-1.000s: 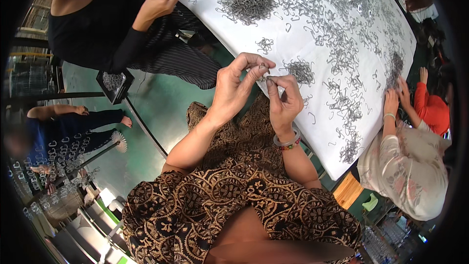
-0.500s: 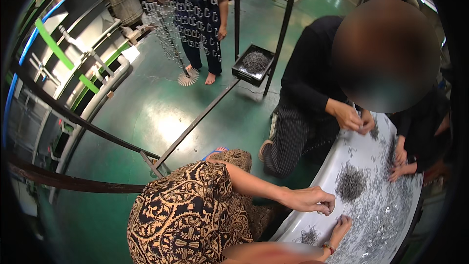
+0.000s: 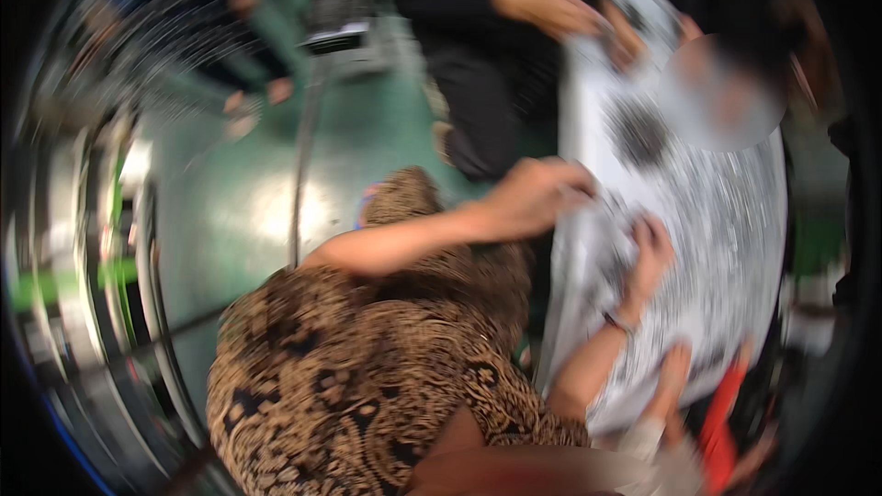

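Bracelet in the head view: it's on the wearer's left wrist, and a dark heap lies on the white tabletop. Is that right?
Not quite: the head view shows the bracelet on the wrist of the right hand, not the left. The dark heap does lie on the white tabletop.

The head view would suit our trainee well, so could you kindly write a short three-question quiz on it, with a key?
1. True or false: a bracelet is on the person's right wrist.
2. Multiple choice: what colour is the table? A) green B) white C) red
3. Fill in the blank, higher or lower: the dark pile lies ____ in the picture than the left hand and the right hand.

Key: 1. True. 2. B. 3. Higher.
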Demonstrator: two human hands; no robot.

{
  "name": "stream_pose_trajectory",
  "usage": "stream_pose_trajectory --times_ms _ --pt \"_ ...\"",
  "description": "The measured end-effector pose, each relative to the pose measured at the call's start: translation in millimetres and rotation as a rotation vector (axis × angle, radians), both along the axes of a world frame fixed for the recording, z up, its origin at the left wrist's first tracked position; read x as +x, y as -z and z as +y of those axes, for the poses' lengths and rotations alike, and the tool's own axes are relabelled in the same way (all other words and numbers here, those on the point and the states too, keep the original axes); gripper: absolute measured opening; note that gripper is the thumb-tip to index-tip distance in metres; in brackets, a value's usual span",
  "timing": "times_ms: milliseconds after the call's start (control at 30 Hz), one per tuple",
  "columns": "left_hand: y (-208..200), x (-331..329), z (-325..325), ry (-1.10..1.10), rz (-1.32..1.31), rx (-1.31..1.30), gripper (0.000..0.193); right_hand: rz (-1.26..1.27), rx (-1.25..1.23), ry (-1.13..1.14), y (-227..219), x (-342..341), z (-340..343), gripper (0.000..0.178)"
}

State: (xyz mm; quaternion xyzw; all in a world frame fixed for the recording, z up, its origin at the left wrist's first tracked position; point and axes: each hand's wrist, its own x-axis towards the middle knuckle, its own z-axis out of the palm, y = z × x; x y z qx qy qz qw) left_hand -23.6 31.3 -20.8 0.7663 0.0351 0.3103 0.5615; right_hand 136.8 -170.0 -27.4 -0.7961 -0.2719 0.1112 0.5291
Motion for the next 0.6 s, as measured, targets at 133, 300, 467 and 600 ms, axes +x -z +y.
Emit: stream_pose_trajectory --times_ms 133,300,467,600 --pt "9.3 4.1 -2.9 0.084 0.179 -0.092 0.011 0.247 0.319 -0.046 -14.2 -70.7 30.7 0.007" --pt "7.4 5.8 -11.4 0.132 0.211 0.049 0.013 0.153 0.233 0.074 2.3 -86.2 43.6 0.003" --pt "11.4 6.2 -10.3 0.206 0.284 0.005 0.011 0.047 0.339 0.063 14.3 -89.1 40.3 0.002" --pt "21.1 20.5 -10.6 0.201 0.255 -0.273 0.024 0.039 0.398 0.105 14.0 -86.6 38.5 0.005"
